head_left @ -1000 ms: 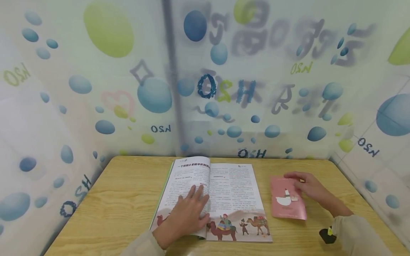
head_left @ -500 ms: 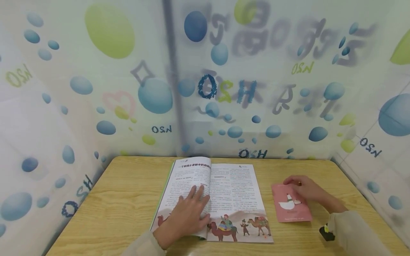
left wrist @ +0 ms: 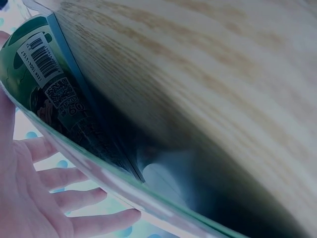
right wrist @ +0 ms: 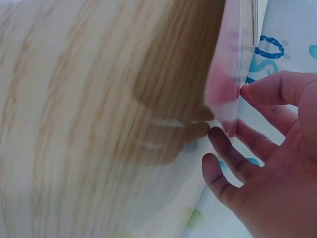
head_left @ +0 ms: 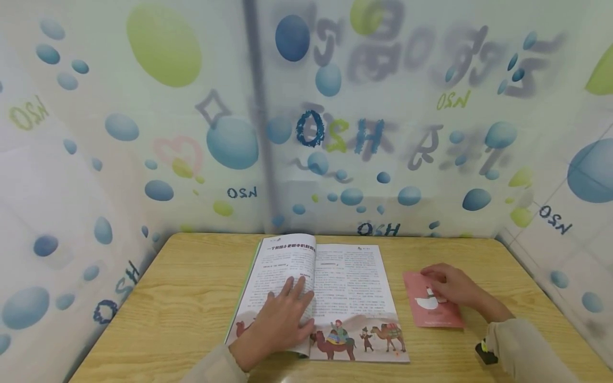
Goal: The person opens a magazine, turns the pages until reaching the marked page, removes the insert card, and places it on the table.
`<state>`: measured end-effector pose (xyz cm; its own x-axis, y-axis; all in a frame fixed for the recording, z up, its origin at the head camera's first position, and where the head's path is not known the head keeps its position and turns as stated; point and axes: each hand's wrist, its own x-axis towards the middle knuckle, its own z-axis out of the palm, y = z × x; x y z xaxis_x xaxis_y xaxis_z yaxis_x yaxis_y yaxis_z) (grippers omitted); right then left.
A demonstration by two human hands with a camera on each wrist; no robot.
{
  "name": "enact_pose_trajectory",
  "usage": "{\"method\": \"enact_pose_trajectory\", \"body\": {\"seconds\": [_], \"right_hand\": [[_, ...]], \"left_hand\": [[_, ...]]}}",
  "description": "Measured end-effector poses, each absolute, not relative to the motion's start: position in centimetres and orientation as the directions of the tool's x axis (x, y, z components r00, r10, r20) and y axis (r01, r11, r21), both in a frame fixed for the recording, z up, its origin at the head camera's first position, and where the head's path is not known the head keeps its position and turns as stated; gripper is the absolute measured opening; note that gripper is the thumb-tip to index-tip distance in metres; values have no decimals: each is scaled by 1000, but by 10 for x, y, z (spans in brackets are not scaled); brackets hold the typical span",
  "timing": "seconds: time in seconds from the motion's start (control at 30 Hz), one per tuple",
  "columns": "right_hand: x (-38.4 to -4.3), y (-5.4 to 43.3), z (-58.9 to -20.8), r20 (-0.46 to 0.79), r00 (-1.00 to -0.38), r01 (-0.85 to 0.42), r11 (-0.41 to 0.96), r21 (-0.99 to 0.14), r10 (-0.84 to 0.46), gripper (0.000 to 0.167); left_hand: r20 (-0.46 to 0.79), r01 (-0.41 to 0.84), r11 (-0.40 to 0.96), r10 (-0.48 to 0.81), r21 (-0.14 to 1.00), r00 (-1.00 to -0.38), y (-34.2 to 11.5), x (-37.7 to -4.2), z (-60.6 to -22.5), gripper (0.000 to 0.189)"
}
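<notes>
An open magazine (head_left: pixel 356 292) lies on the table, with printed text and a camel drawing along its lower edge. My left hand (head_left: pixel 280 324) rests on its left page near the spine, fingers spread and straight. In the left wrist view those fingers (left wrist: pixel 74 198) lie along the magazine's outer side, and its green back cover (left wrist: pixel 29 69) shows a barcode. To the right, my right hand (head_left: pixel 455 287) pinches the upper right part of a flat pink packet (head_left: pixel 431 314) with a white bird picture. In the right wrist view, thumb and fingertips meet the packet's edge (right wrist: pixel 225 74).
The light wooden table (head_left: pixel 182 298) has its back edge against a curtain (head_left: pixel 230 213) printed with blue and green drops. A small black device (head_left: pixel 486 352) sits at the right sleeve cuff. Bare wood lies on both sides of the magazine.
The pink packet first slid and turned slightly toward the lower right, then shifted back a little up and left, my right hand moving with it. The left hand and magazine stay put.
</notes>
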<state>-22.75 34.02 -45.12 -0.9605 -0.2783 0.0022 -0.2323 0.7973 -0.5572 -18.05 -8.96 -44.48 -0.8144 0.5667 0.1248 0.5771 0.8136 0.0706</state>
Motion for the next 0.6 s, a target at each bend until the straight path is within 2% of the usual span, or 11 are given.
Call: {"method": "enact_pose_trajectory", "body": {"seconds": [0.27, 0.6], "right_hand": [[-226, 336, -450, -11, -961, -228, 809, -541, -278, 39], [-223, 337, -454, 64, -967, -250, 861, -443, -247, 48]], "left_hand": [[129, 573, 817, 562, 70, -817, -91, -183, -445, 54], [177, 552, 828, 532, 98, -828, -96, -188, -440, 50]]}}
